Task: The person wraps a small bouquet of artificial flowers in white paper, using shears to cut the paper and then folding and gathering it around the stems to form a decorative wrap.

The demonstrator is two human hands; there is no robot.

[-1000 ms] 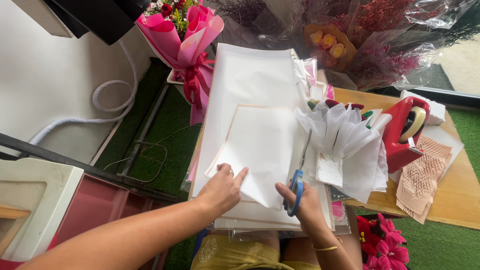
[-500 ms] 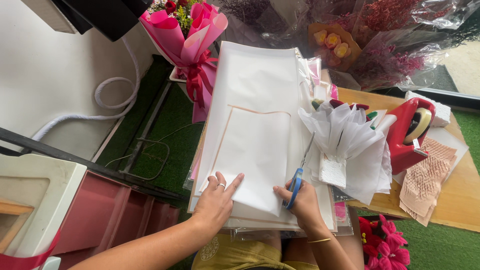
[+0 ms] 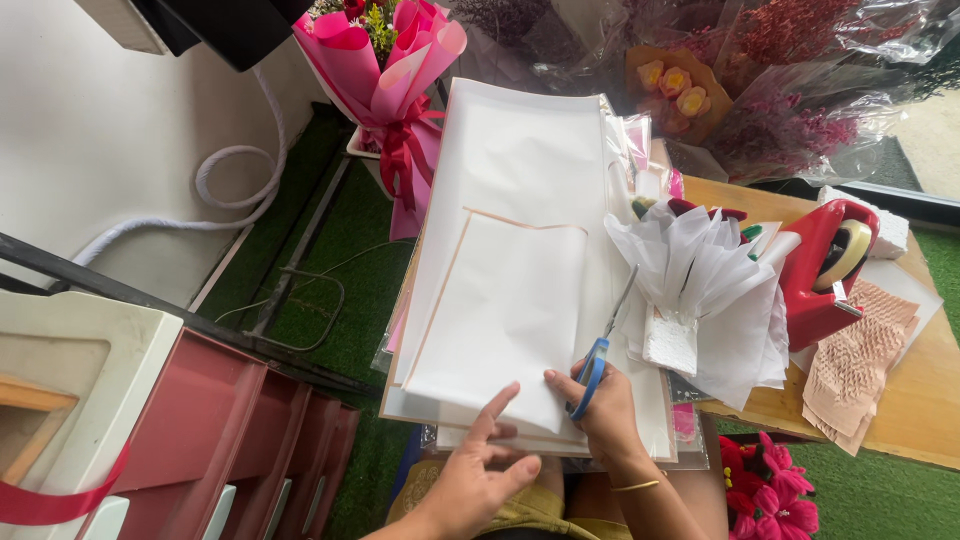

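Note:
A stack of large white wrapping paper sheets (image 3: 520,160) lies on a wooden table (image 3: 900,400). On top rests a smaller white sheet with a thin orange border (image 3: 505,310). My left hand (image 3: 478,475) sits at the stack's near edge, fingers spread, fingertips touching the smaller sheet's bottom edge. My right hand (image 3: 605,415) grips blue-handled scissors (image 3: 600,345), their blades pointing away along the right side of that sheet.
A white tissue bundle on a foam block (image 3: 700,290) stands right of the scissors, then a red tape dispenser (image 3: 825,270) and beige honeycomb paper (image 3: 860,360). A pink-wrapped bouquet (image 3: 385,90) and wrapped flowers (image 3: 760,70) lie beyond. Red drawers (image 3: 230,440) stand left.
My left hand has slid back toward me, from the sheet's left edge to the near edge of the stack. The right hand with the scissors has barely shifted.

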